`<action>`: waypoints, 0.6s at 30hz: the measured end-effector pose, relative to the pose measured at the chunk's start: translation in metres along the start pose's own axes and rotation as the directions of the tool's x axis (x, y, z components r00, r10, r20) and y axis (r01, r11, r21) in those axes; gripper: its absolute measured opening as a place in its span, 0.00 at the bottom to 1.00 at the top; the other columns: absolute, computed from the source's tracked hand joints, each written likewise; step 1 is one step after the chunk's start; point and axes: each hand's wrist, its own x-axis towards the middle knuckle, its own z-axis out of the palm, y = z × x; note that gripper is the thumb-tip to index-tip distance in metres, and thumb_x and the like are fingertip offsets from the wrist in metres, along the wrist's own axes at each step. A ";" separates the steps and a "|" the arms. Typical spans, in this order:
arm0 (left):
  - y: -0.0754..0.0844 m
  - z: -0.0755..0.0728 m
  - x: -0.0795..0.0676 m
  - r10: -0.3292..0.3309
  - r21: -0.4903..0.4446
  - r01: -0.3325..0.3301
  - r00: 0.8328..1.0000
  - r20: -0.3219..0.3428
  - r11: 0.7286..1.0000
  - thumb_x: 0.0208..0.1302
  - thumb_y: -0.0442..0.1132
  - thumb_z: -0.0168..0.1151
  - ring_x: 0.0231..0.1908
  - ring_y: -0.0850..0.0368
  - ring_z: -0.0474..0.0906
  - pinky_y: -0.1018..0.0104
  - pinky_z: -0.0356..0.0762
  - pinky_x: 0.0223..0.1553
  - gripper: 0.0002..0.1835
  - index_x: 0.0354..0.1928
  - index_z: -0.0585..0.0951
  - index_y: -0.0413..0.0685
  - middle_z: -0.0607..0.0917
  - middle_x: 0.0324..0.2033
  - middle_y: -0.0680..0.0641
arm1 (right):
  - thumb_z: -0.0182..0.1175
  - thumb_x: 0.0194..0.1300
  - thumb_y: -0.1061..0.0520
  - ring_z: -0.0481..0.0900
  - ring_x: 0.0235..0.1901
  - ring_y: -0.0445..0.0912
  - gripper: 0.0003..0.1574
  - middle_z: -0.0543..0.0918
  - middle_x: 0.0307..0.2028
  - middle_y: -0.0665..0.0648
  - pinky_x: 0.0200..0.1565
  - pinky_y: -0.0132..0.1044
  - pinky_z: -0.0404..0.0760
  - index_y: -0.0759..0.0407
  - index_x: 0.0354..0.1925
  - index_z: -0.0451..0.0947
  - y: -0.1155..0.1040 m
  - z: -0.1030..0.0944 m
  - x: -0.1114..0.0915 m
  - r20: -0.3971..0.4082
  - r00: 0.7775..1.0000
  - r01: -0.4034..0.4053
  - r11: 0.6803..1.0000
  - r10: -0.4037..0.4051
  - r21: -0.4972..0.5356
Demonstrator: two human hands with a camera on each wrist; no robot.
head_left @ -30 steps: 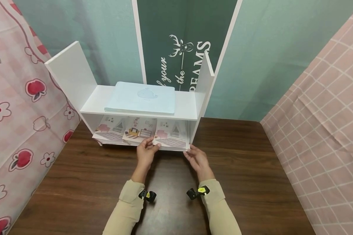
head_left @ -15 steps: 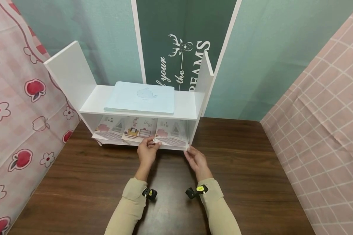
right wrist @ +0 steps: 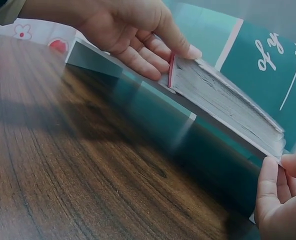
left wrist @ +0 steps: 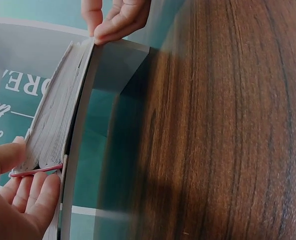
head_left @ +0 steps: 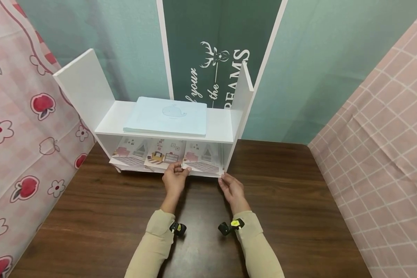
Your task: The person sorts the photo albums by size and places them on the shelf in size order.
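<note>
A white two-tier shelf [head_left: 219, 124] stands on the table, its lower tier holding three books side by side with illustrated room covers. The rightmost, a thick book [head_left: 203, 154], lies flat with its page edges [left wrist: 55, 110] facing out. My left hand [head_left: 174, 180] grips its left front corner, thumb on the cover and fingers curled at the red-edged spine side. At the right front corner my right hand [head_left: 232, 188] pinches with thumb and fingertips, close to the shelf's edge. To the left lie the middle book [head_left: 165, 151] and the left book [head_left: 130, 152].
A pale blue item with a whale drawing [head_left: 166, 116] lies on the upper tier between two white side panels [head_left: 85, 87]. The dark wooden table [head_left: 281, 216] extends in front. Patterned cloths hang left, right and behind.
The rightmost book has slid slightly deeper into the lower tier and a little to the right. Both hands have shifted slightly with it, the left hand moving forward and right.
</note>
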 end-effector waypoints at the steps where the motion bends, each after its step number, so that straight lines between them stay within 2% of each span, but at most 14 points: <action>1: 0.000 0.000 0.000 0.002 0.003 -0.002 1.000 -0.005 1.000 0.46 0.37 0.74 0.25 0.56 0.80 0.66 0.74 0.26 0.17 0.40 0.83 0.42 0.82 0.25 0.47 | 0.55 0.55 0.79 0.78 0.29 0.48 0.11 0.79 0.29 0.61 0.34 0.34 0.79 0.69 0.31 0.77 0.000 0.000 0.000 -0.001 1.000 0.002 1.000 -0.002 0.002; 10: -0.003 0.002 -0.003 -0.011 0.011 0.011 1.000 -0.006 1.000 0.46 0.38 0.74 0.25 0.57 0.79 0.64 0.74 0.29 0.17 0.40 0.82 0.43 0.81 0.25 0.48 | 0.52 0.57 0.79 0.78 0.27 0.45 0.11 0.78 0.27 0.59 0.34 0.33 0.79 0.69 0.31 0.77 0.002 -0.002 0.001 -0.040 0.999 0.003 0.999 -0.005 -0.033; 13: -0.002 0.000 -0.006 0.004 -0.002 -0.004 1.000 0.013 1.000 0.48 0.37 0.72 0.26 0.56 0.79 0.63 0.75 0.30 0.17 0.42 0.82 0.43 0.82 0.27 0.48 | 0.53 0.59 0.77 0.78 0.27 0.45 0.09 0.78 0.29 0.59 0.36 0.33 0.79 0.72 0.38 0.75 0.003 -0.003 -0.003 -0.036 0.999 0.016 0.997 -0.019 -0.072; 18: -0.002 -0.009 -0.015 0.030 -0.009 -0.029 0.999 0.032 1.000 0.50 0.35 0.70 0.29 0.55 0.80 0.64 0.76 0.31 0.17 0.44 0.82 0.43 0.83 0.30 0.47 | 0.51 0.63 0.74 0.77 0.28 0.43 0.20 0.77 0.29 0.58 0.34 0.31 0.78 0.77 0.54 0.64 0.002 -0.008 -0.019 -0.009 0.998 0.056 0.987 -0.058 -0.153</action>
